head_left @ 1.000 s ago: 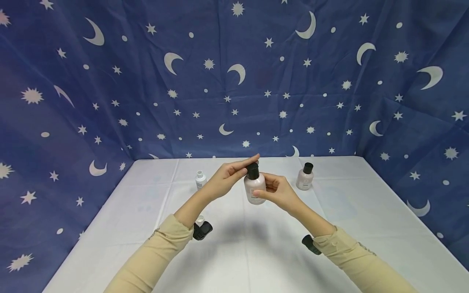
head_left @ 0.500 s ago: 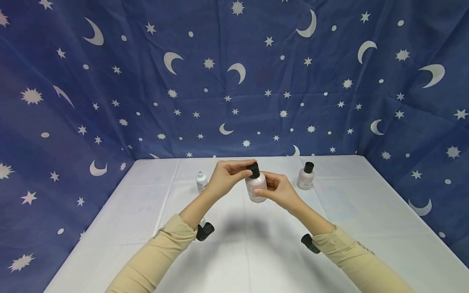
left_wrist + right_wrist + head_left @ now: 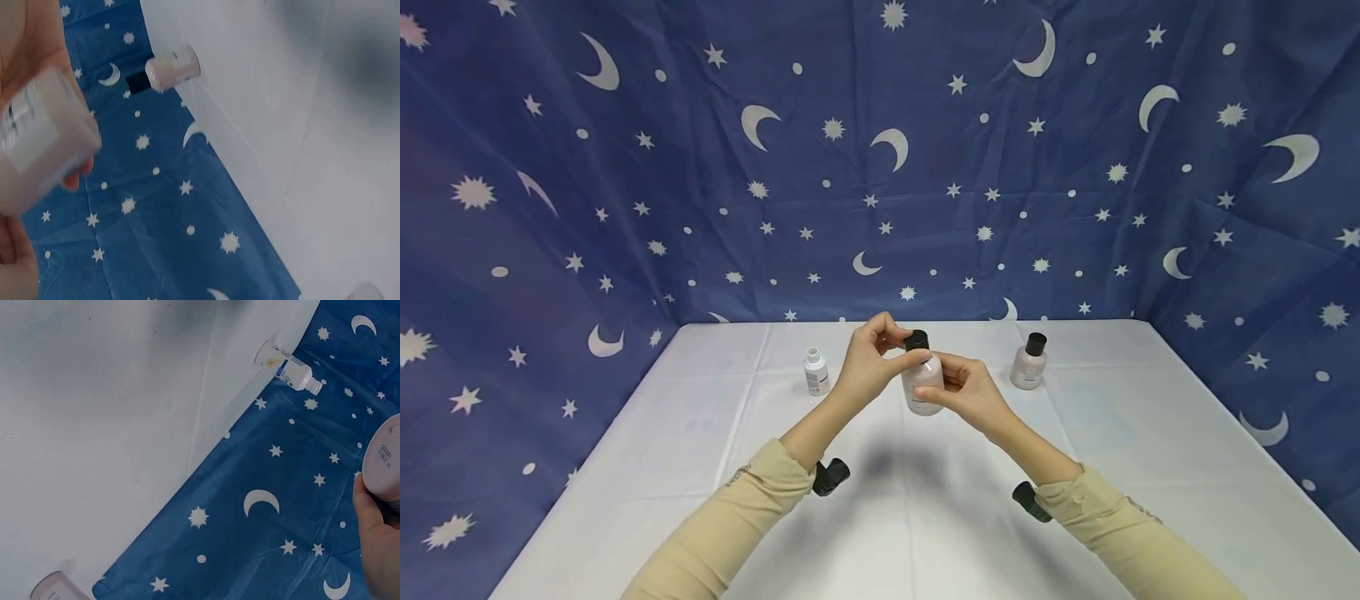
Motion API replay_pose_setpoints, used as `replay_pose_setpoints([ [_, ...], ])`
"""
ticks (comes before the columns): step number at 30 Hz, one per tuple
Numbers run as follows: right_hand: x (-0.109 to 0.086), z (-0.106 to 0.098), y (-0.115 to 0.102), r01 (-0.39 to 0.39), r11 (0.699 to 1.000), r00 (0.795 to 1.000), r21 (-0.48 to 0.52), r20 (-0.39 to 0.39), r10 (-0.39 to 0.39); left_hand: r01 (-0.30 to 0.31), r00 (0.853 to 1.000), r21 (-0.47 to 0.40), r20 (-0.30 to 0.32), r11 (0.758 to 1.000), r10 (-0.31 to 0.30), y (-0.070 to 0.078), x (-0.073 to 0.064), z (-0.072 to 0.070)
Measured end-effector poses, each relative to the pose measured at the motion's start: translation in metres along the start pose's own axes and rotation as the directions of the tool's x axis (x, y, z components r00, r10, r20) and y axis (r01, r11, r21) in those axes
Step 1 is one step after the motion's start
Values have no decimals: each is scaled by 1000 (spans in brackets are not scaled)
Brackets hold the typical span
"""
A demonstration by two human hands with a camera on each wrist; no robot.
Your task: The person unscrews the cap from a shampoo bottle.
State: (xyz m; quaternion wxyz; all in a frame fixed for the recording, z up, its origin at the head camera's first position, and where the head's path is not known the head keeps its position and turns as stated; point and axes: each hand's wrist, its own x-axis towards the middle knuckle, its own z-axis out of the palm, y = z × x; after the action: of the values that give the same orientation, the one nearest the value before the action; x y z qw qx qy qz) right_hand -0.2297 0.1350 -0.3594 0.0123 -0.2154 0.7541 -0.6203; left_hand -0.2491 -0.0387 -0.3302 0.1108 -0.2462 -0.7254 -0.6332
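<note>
My right hand [image 3: 981,398] holds a pale pink bottle [image 3: 925,403] up over the middle of the table, thumb on its front and fingers behind. Its black cap [image 3: 916,340] points up. At the cap and neck, my left hand [image 3: 865,365] has bent fingers by the cap's left side and its thumb across the neck. The left wrist view has the bottle body [image 3: 53,140] large and blurred at the left. Printed lettering shows on the bottle's base [image 3: 382,461] in the right wrist view.
A white bottle [image 3: 816,375] without a cap stands at the back left of the white-covered table [image 3: 880,533]. A second pink bottle [image 3: 1027,368] with a black cap stands at the back right. A blue cloth [image 3: 820,100] with moons and stars hangs behind.
My left hand's fingers go from stretched over the cap to bent beside it, with the thumb lower at the neck. A small white object near the left cuff is now hidden.
</note>
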Motion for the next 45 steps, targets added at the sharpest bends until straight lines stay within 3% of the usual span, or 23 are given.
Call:
replay_pose_setpoints([
  [5,1,0,0,-5,1000,1000,-1,-31,5,-16,999,-45,-43,999,14,-2,0,10],
  [11,1,-1,1,-14,1000,999,-24,-43,13,-28,998,-26,-57,999,27,-3,-2,16],
  [16,2,-1,3,-9,1000,999,-28,-44,8,-26,1000,3,-11,1000,26,-1,-4,15],
  [22,2,-2,3,-8,1000,999,-24,-31,7,-50,993,-59,101,997,55,-2,-4,0],
  [25,0,-1,1,-22,1000,1000,-22,-15,22,-56,974,-78,217,995,72,-2,-4,-10],
  [29,-3,0,2,-30,999,999,-20,16,30,-67,925,-59,371,996,84,-2,-6,-18],
  [31,-5,0,3,-22,1000,999,-22,25,22,-87,907,-37,410,995,95,-2,-8,-19],
  [33,-6,1,3,-21,1000,999,-23,32,22,-99,900,-17,424,995,97,-2,-9,-20],
  [40,-7,4,3,-33,999,998,0,52,33,-63,923,-31,379,998,70,-4,-11,-22],
  [45,-7,4,2,-25,999,999,-25,47,26,-14,950,-42,311,999,26,-4,-11,-22],
])
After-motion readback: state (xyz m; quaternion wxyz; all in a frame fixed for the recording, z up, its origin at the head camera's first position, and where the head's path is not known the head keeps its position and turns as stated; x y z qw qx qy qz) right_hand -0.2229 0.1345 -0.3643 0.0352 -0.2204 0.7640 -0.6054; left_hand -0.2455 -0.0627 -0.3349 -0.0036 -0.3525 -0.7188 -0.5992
